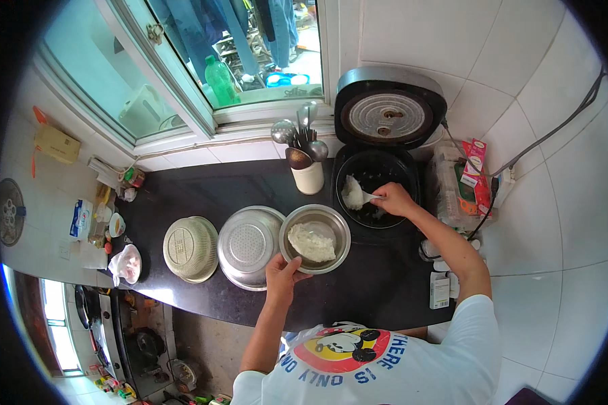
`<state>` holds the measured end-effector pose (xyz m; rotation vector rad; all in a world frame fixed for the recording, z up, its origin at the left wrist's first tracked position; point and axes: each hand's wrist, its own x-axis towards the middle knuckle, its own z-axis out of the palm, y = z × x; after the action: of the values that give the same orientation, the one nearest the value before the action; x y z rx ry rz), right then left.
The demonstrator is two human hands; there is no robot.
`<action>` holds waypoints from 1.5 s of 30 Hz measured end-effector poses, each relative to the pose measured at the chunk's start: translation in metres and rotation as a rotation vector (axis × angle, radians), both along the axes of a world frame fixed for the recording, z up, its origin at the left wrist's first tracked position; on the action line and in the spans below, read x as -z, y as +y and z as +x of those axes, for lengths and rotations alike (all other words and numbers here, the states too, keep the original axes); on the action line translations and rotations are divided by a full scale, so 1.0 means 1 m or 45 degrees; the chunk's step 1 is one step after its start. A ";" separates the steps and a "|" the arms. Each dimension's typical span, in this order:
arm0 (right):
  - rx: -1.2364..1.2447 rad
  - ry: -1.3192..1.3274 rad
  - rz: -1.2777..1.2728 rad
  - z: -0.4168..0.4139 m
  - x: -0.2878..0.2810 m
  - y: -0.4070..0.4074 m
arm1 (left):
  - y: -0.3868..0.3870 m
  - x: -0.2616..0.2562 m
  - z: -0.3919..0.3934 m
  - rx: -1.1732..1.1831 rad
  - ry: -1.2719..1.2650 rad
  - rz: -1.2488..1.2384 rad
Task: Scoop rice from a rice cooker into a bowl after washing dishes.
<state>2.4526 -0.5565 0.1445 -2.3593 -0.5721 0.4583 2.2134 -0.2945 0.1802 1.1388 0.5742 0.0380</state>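
Note:
My left hand [283,277] grips the near rim of a stainless steel bowl [342,238], which is held beside the rice cooker. A clump of white rice [311,243] lies in the bowl. My right hand [395,199] reaches over the open rice cooker [339,217] and holds a rice paddle [372,197] by its handle. More rice [353,193] is heaped on the paddle's blade, at the left side of the dark inner pot [377,167]. A few grains stick to the pot's inside. The cooker's lid [391,111] stands raised at the back.
Left of the bowl, an upturned metal colander [248,245] and a plastic basket [190,248] rest on the black countertop [202,182]. A utensil holder [307,177] with ladles stands by the window. Right of the cooker are a clear plastic box [443,187], cables [547,139] and a small white box [439,291].

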 end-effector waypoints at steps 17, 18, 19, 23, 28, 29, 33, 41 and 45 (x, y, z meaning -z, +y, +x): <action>0.031 -0.081 0.406 -0.032 -0.137 -0.055 | -0.023 -0.020 0.041 0.190 -0.066 -0.050; -0.063 0.002 0.410 -0.034 -0.142 -0.056 | -0.027 -0.022 0.043 0.223 -0.085 -0.057; -0.158 0.086 0.415 -0.035 -0.145 -0.056 | -0.030 -0.022 0.044 0.224 -0.086 -0.057; -0.464 -0.024 0.300 -0.042 -0.155 -0.039 | -0.041 -0.013 0.046 0.276 -0.113 -0.094; -0.582 -0.907 -0.388 -0.074 -0.197 -0.014 | -0.037 -0.006 0.038 0.290 -0.172 -0.066; -0.588 -0.904 -0.386 -0.080 -0.201 -0.012 | -0.035 -0.007 0.036 0.268 -0.165 -0.066; -0.590 -1.215 -0.440 -0.105 -0.197 -0.015 | -0.036 -0.008 0.031 0.227 -0.140 -0.102; -0.939 -1.559 -0.597 -0.138 -0.154 -0.006 | -0.044 -0.004 0.032 0.163 -0.166 -0.006; -0.928 -1.640 -0.539 -0.133 -0.140 -0.006 | -0.046 -0.009 0.037 0.125 -0.135 -0.087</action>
<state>2.3193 -0.5623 0.2842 -2.5249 -2.0880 -0.8483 2.2506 -0.3404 0.1894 1.0906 0.4221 -0.0058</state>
